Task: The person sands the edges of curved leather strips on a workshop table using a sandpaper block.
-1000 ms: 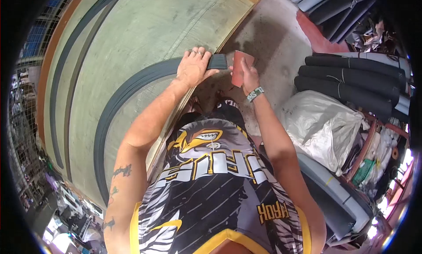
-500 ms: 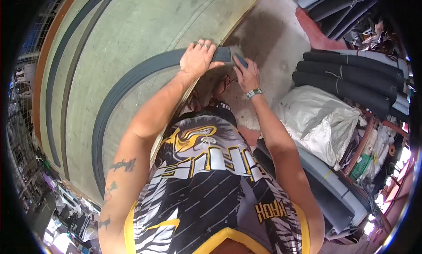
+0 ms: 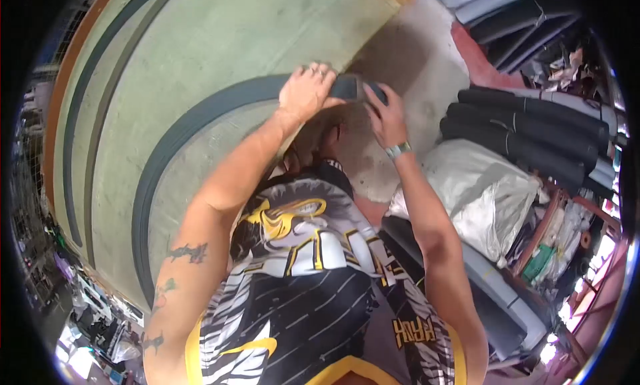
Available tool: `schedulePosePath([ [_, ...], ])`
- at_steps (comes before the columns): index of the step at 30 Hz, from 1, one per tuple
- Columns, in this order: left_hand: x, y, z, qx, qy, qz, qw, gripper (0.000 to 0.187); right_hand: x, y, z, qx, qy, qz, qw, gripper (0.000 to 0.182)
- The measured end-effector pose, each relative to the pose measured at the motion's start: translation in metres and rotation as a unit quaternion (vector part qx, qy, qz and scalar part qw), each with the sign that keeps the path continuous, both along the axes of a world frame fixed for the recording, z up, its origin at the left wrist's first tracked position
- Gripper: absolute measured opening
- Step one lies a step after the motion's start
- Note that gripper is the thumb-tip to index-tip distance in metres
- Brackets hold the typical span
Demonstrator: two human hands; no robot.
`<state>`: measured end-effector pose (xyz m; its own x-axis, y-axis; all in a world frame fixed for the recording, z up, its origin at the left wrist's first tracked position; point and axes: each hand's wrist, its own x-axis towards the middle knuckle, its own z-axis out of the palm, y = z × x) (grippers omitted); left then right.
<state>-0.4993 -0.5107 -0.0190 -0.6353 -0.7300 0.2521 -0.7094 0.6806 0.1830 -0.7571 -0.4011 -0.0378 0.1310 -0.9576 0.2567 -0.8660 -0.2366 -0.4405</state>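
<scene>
A thick stack of long dark grey strips [image 3: 190,124] curves across the pale green tabletop [image 3: 220,35]. My left hand [image 3: 307,93] is closed over the stack near its end, fingers on the far side and thumb on the near side. The strips' squared end pokes out just right of that hand, over the table edge. My right hand [image 3: 388,116] pinches a small flat dark blue-grey block [image 3: 377,93], held close to the strip end. A small gap seems to separate the block from the strips. The block's exact kind cannot be made out.
Two more long strips [image 3: 107,95] lie along the table's left side. Right of the concrete floor [image 3: 407,65] are tied dark rolls [image 3: 523,122], a big whitish sack [image 3: 480,192] and grey rolls [image 3: 503,295]. More rolls [image 3: 520,28] stand at the top right.
The right hand and its block have shifted slightly right and down. My left hand keeps its grip on the strips, and the whole view has moved a little.
</scene>
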Motion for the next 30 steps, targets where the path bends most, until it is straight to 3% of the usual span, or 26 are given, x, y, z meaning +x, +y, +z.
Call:
schedulePosePath([
  [3, -0.002, 0.001, 0.000, -0.001, 0.002, -0.001, 1.000, 0.066, 0.009, -0.018, 0.012, 0.004, 0.046, 0.054, 0.997, 0.059],
  [6, 0.003, 0.007, 0.000, -0.013, 0.012, -0.001, 1.000, 0.065, -0.031, -0.001, -0.014, 0.080, 0.059, 0.000, 0.995, 0.077],
  [7, 0.001, 0.004, 0.004, 0.001, 0.012, 0.002, 1.000, 0.064, -0.021, -0.009, -0.003, 0.043, 0.014, 0.015, 0.999, 0.078],
  [10, 0.000, 0.001, 0.003, 0.027, 0.011, 0.006, 1.000, 0.064, 0.033, -0.032, 0.050, -0.016, 0.050, 0.105, 0.993, 0.065],
  [11, 0.001, 0.002, 0.010, 0.057, -0.021, 0.008, 0.998, 0.068, 0.028, -0.027, 0.036, 0.016, 0.026, 0.099, 0.995, 0.053],
  [14, 0.000, 0.000, 0.017, 0.079, -0.033, 0.010, 0.996, 0.067, -0.034, -0.015, -0.009, 0.128, 0.129, 0.046, 0.982, 0.053],
  [15, 0.000, 0.001, 0.013, 0.071, -0.015, 0.011, 0.997, 0.069, -0.040, -0.012, -0.015, 0.149, 0.038, -0.005, 0.988, 0.052],
  [18, 0.000, 0.001, 0.001, 0.013, 0.021, 0.011, 1.000, 0.064, 0.024, -0.036, 0.040, -0.027, -0.069, 0.047, 0.996, 0.062],
  [19, -0.002, 0.013, 0.000, 0.037, 0.015, 0.009, 0.999, 0.064, 0.034, -0.036, 0.051, -0.017, -0.022, 0.103, 0.994, 0.064],
  [22, 0.000, -0.007, 0.013, 0.043, -0.001, 0.013, 0.999, 0.063, 0.005, -0.028, 0.019, 0.014, -0.003, 0.065, 0.998, 0.066],
  [23, 0.000, -0.007, 0.014, 0.039, -0.003, 0.018, 0.999, 0.063, -0.028, -0.018, -0.011, 0.048, 0.089, 0.035, 0.994, 0.064],
  [26, 0.001, -0.009, 0.009, 0.040, 0.000, 0.025, 0.999, 0.062, -0.013, -0.022, 0.012, 0.015, -0.017, -0.001, 1.000, 0.061],
  [27, 0.002, -0.011, 0.013, 0.053, -0.016, 0.026, 0.998, 0.062, 0.017, -0.027, 0.040, -0.002, -0.045, 0.035, 0.998, 0.057],
  [30, 0.001, 0.000, 0.008, 0.052, -0.012, 0.009, 0.999, 0.064, 0.027, -0.016, 0.025, 0.013, -0.002, 0.052, 0.999, 0.051],
])
